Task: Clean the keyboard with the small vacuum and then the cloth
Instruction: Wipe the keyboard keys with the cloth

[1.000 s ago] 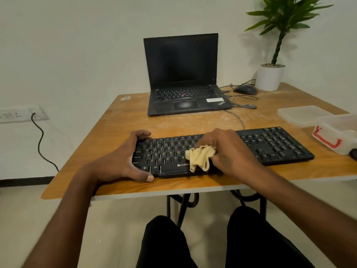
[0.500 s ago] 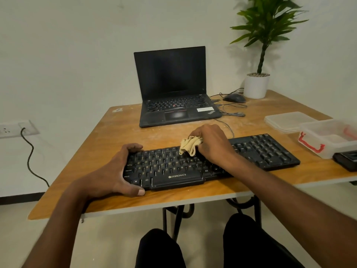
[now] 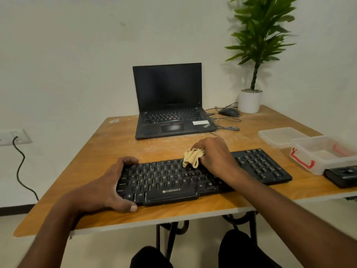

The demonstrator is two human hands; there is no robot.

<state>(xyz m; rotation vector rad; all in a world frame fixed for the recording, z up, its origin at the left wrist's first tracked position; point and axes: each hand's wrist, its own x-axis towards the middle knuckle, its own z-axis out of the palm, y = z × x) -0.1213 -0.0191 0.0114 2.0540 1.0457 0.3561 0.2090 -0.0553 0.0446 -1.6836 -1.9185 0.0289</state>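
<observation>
Fingers of right hand (image 3: 214, 155) bunch cloth (image 3: 192, 157) on keyboard (image 3: 260, 167); left hand (image 3: 108, 188) grips its end, laptop (image 3: 170, 105) behind.

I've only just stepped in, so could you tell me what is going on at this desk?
A person is cleaning a black keyboard on a wooden table. The left hand grips the keyboard's left end to steady it, while the right hand holds a bunched cream cloth against the upper key rows. A dark laptop sits open behind.
</observation>
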